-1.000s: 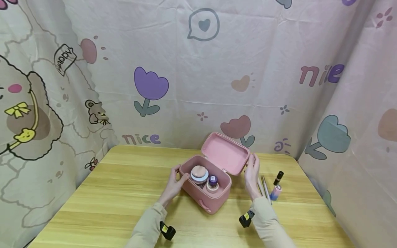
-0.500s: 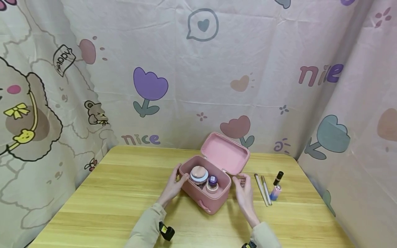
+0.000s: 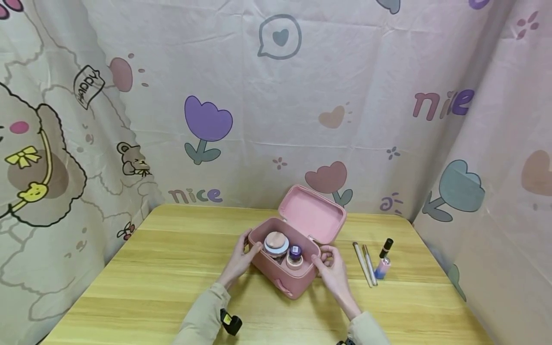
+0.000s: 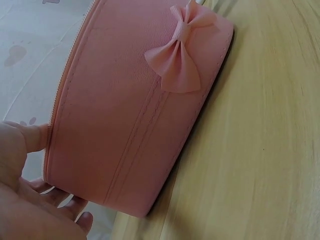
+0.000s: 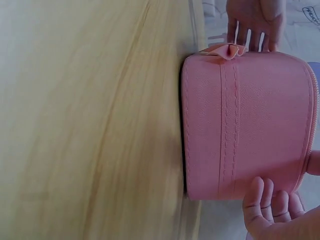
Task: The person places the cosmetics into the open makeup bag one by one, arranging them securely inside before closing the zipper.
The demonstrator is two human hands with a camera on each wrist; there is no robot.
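Note:
A pink cosmetic case (image 3: 271, 269) with a bow (image 4: 180, 65) on its front stands on the table, its lid (image 3: 312, 213) raised and tilted back. Inside lie a round white container with a pinkish round top (image 3: 276, 240) and a small purple-lidded jar (image 3: 295, 252) on a pale round piece. My left hand (image 3: 237, 261) grips the left end, thumb over the zipped rim and fingers against the outside. At the right end my right hand (image 3: 335, 276) holds the rim between thumb and curled fingers. The bottom of the case's inside is mostly hidden.
Two slim brushes (image 3: 364, 263) lie on the wooden table (image 3: 172, 268) right of my right hand. Beside them are a pink-and-blue bottle (image 3: 382, 268) and a black tube (image 3: 386, 247). A patterned curtain (image 3: 258, 96) hangs behind the table and on both sides.
My right hand has come down from beside the raised lid to the case's right end and taken hold of its rim. My left hand has kept its grip.

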